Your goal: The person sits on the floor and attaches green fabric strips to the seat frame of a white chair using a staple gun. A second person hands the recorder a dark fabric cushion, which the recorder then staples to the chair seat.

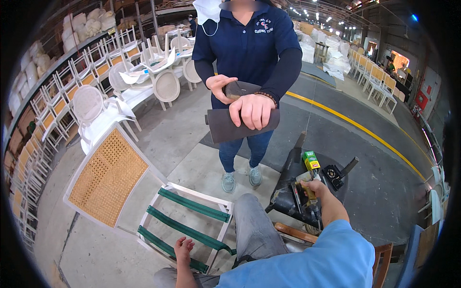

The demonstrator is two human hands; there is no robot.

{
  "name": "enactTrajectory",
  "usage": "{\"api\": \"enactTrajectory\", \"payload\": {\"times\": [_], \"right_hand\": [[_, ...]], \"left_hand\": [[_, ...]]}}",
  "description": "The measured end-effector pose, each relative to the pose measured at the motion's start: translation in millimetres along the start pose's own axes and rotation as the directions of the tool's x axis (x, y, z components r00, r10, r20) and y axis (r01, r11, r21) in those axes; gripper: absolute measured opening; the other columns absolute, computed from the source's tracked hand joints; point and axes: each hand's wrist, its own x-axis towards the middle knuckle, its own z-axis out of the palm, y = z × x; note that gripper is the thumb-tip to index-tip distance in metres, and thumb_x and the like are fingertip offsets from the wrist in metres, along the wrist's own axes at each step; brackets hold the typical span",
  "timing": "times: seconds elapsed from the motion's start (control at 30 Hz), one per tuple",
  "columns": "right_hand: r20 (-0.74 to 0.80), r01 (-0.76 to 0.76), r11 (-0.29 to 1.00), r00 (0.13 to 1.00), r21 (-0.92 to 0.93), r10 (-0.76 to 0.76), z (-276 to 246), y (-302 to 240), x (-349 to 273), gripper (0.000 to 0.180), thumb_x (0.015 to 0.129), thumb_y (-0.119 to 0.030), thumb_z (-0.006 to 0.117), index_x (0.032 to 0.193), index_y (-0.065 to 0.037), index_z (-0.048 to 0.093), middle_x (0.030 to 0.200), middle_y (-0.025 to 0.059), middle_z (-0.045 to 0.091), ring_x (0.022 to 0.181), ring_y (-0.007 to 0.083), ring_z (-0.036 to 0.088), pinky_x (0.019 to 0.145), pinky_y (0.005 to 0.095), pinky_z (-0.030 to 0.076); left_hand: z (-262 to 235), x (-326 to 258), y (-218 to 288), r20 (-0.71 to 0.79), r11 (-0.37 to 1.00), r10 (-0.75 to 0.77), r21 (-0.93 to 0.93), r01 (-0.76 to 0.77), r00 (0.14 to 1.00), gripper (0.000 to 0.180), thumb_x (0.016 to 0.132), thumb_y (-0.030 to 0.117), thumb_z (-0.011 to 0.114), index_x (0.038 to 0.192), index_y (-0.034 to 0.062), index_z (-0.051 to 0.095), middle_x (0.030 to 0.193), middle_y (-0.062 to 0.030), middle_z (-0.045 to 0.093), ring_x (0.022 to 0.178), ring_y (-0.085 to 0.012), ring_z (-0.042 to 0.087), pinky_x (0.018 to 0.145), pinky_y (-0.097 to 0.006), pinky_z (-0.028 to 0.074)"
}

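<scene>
My right hand (314,186) reaches out to a dark low stand (283,187) on my right. Its fingers are wrapped round a worn, yellowish staple gun (309,194). My left hand (184,248) hovers over the front of a pale chair frame (223,230), its fingers loosely bent and apart, with nothing visible in them. Green webbing straps (185,230) run across the seat opening of that frame. One strap's loose end reaches toward my knee. The chair's woven cane back (108,177) leans away to the left.
Facing me stands a co-worker (247,43) whose hands hold two dark rolls (242,126). A green and yellow box (311,160) and a black round-faced device (332,174) lie on the stand. White chairs (91,108) crowd the left; more chairs (372,77) line the far right.
</scene>
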Motion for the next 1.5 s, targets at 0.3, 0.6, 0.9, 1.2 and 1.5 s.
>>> {"api": "enactTrajectory", "payload": {"times": [0.3,0.6,0.9,1.2,1.5], "right_hand": [[-0.352,-0.097,0.682,0.903,-0.725,-0.246,7.4,-2.6,-6.7,0.074,0.074,-0.051,0.087,0.123,0.001,0.069,0.124,0.0251,0.069,0.118,0.0357,0.066,0.099,0.0417,0.053],[-0.325,0.234,0.578,0.638,-0.782,-0.698,45.4,-10.4,-36.7,0.051,0.082,-0.028,0.081,0.125,-0.006,0.065,0.124,0.0226,0.058,0.121,0.0405,0.056,0.101,0.0471,0.049],[-0.043,0.659,0.7,0.719,-0.274,-0.694,122.6,-38.9,-55.5,0.053,0.086,-0.028,0.084,0.128,-0.004,0.064,0.115,0.0092,0.064,0.095,0.0218,0.064,0.087,0.0337,0.053],[0.261,0.438,0.763,0.758,0.476,-0.598,194.4,-95.5,-133.7,0.065,0.097,-0.039,0.072,0.149,-0.009,0.046,0.116,0.0062,0.062,0.102,0.018,0.063,0.085,0.0349,0.05],[0.223,0.385,0.679,0.745,0.625,-0.629,209.4,-160.7,-171.6,0.073,0.098,-0.06,0.062,0.145,-0.007,0.043,0.12,0.0076,0.059,0.101,0.0208,0.063,0.082,0.0394,0.051]], "left_hand": [[2.7,1.0,-5.9,-0.004,0.999,0.018,0.031,-0.017,1.0,0.035,0.095,0.008,0.065,0.128,0.0014,0.056,0.102,-0.013,0.072,0.082,-0.0227,0.072,0.072,-0.032,0.057],[-0.8,2.6,-9.7,-0.012,1.0,0.012,0.027,-0.012,1.0,0.036,0.094,0.008,0.065,0.128,0.0011,0.056,0.1,-0.0125,0.073,0.081,-0.0227,0.072,0.073,-0.032,0.057],[5.0,3.0,-10.0,0.003,0.997,0.02,0.072,-0.02,1.0,0.038,0.093,0.007,0.066,0.128,0.0008,0.054,0.102,-0.0141,0.073,0.082,-0.0247,0.073,0.073,-0.033,0.058],[-1.6,3.0,-9.2,-0.018,0.997,0.008,0.081,-0.006,1.0,0.033,0.094,0.007,0.065,0.126,0.0028,0.055,0.1,-0.0132,0.073,0.081,-0.0245,0.073,0.073,-0.033,0.059],[-3.2,5.4,-12.9,-0.008,0.997,0.022,0.07,-0.021,1.0,0.037,0.092,0.007,0.068,0.127,0.0031,0.055,0.098,-0.0121,0.073,0.08,-0.0245,0.073,0.072,-0.034,0.058]]}}
